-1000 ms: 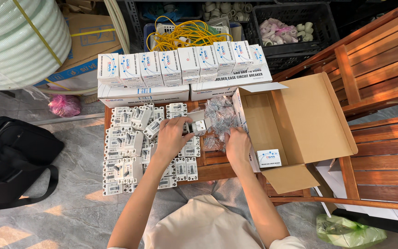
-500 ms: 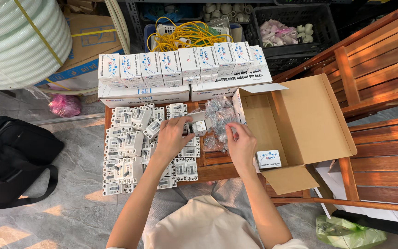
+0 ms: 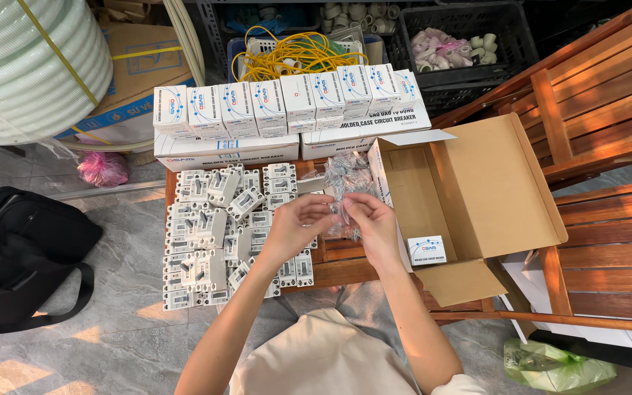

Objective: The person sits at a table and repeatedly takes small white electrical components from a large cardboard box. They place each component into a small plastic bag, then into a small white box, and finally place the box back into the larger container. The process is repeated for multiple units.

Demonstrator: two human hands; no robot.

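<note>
Above low wooden table (image 3: 345, 267), left hand (image 3: 298, 223) and right hand (image 3: 371, 223) meet, fingers of both pinching small clear plastic bag (image 3: 339, 211). Left: white circuit breakers (image 3: 217, 234). Right: open brown cardboard box (image 3: 469, 197). Far: white boxes (image 3: 287, 95).

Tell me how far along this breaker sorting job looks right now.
Looks done: many white circuit breakers lie unpacked on the small wooden table. In hand: the left hand and right hand meet over a small clear plastic bag, near a pile of such bags. Seemingly left: one small white box in the open cardboard carton, plus the row of white boxes behind.
</note>
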